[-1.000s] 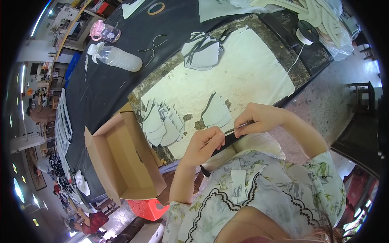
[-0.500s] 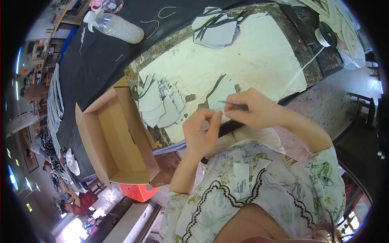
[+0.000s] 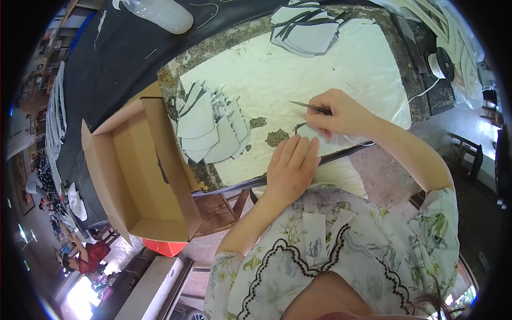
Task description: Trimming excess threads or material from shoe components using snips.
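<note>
My right hand (image 3: 341, 113) is closed on a slim pointed metal tool (image 3: 308, 106) with a dark grip, its tip aimed left. The same hand's fingers rest at a pale grey cut piece (image 3: 306, 130) with a dark edge, near the board's front edge. My left hand (image 3: 292, 164) lies over the near part of that piece, fingers stretched out and side by side. Most of the piece is hidden under both hands. A thin white cord (image 3: 360, 143) comes out beside my right wrist.
Grey cut pieces lie fanned (image 3: 205, 133) at the board's left and stacked (image 3: 306, 37) at its far side. An open cardboard box (image 3: 144, 176) stands left of the white-covered board (image 3: 341, 69). A cord spool (image 3: 440, 64) sits right; a plastic bottle (image 3: 160, 13) lies at far left.
My hands, earlier raised and pinching close together, have come down onto the piece. The left has flattened out; the right has moved slightly up and right with the tool. The view has shifted.
</note>
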The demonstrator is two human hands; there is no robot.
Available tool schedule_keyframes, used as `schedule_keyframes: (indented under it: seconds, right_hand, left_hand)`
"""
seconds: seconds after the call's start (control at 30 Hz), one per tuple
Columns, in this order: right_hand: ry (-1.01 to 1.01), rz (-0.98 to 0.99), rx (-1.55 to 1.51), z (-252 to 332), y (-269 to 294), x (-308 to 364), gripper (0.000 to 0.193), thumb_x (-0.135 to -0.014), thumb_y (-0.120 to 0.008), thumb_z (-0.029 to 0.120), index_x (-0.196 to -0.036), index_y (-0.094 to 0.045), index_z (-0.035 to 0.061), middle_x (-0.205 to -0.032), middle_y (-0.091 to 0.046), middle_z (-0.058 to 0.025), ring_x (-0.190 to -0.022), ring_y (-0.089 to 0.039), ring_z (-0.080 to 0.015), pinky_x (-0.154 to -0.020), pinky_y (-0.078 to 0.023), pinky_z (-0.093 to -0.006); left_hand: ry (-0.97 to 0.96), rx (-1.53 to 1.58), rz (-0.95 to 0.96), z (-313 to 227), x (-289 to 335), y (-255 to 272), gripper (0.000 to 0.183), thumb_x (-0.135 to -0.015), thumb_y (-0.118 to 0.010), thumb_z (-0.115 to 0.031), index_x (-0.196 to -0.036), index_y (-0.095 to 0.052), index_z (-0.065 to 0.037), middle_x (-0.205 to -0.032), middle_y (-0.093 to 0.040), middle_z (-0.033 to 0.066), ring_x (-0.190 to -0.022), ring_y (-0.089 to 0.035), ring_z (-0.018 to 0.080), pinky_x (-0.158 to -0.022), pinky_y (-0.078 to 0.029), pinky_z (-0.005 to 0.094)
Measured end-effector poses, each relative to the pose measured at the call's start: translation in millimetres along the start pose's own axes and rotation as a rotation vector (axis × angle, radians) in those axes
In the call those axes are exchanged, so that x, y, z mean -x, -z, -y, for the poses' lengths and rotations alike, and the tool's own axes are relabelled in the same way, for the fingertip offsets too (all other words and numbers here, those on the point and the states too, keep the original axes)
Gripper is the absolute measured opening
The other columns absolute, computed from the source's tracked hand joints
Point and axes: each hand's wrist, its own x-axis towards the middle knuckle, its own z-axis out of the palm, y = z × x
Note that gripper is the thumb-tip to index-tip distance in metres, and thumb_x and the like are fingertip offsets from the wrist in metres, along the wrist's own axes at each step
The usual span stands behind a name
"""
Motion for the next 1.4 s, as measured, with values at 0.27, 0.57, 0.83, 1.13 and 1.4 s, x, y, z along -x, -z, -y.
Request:
schedule_keyframes:
  seconds: [0.27, 0.57, 0.83, 1.13, 1.4]
  right_hand:
    - [0.026, -0.072, 0.084, 4, -16, 3, 0.019, -0.086, -0.057, 0.007, -0.071, -0.059, -0.0055, -0.060, -0.062, -0.0092, -0.050, -0.063, -0.0138, -0.047, -0.050, -0.0265]
    - [0.017, -0.102, 0.030, -1, -18, 4, 0.018, -0.085, -0.058, 0.006, -0.071, -0.059, -0.0057, -0.060, -0.062, -0.0087, -0.050, -0.063, -0.0138, -0.047, -0.050, -0.0272]
    - [0.044, -0.114, 0.182, 4, -10, 6, 0.020, -0.083, -0.060, 0.012, -0.072, -0.062, -0.0050, -0.060, -0.062, -0.0147, -0.050, -0.063, -0.0215, -0.051, -0.049, -0.0335]
    - [0.161, -0.161, 0.402, -2, 10, 8, 0.018, -0.076, -0.061, 0.014, -0.072, -0.065, -0.0035, -0.066, -0.062, -0.0213, -0.065, -0.062, -0.0379, -0.062, -0.049, -0.0429]
    - [0.299, -0.187, 0.514, -10, 18, 2, 0.016, -0.076, -0.064, 0.013, -0.071, -0.061, -0.0023, -0.063, -0.060, -0.0183, -0.059, -0.058, -0.0361, -0.056, -0.044, -0.0409]
  left_hand:
    - [0.062, 0.028, -0.058, 1, 4, 1, 0.033, -0.080, -0.072, -0.012, -0.111, -0.067, -0.002, -0.116, -0.064, 0.0090, -0.104, -0.059, 0.0276, -0.089, -0.046, 0.0406]
    - [0.151, 0.068, -0.132, -1, 0, 5, 0.038, -0.076, -0.075, -0.011, -0.111, -0.065, -0.001, -0.120, -0.063, 0.0109, -0.106, -0.058, 0.0281, -0.089, -0.045, 0.0414]
    - [0.171, -0.055, -0.063, 1, -4, -2, 0.038, -0.081, -0.072, -0.016, -0.115, -0.063, -0.001, -0.124, -0.062, 0.0116, -0.107, -0.056, 0.0279, -0.090, -0.044, 0.0411]
    - [0.241, -0.082, -0.045, -5, -12, -3, 0.042, -0.085, -0.068, -0.018, -0.124, -0.062, -0.004, -0.118, -0.062, 0.0073, -0.104, -0.053, 0.0281, -0.093, -0.037, 0.0401]
    - [0.208, -0.112, 0.033, -2, -18, 0, 0.043, -0.084, -0.066, -0.016, -0.126, -0.063, -0.007, -0.116, -0.060, 0.0056, -0.102, -0.051, 0.0271, -0.092, -0.036, 0.0415]
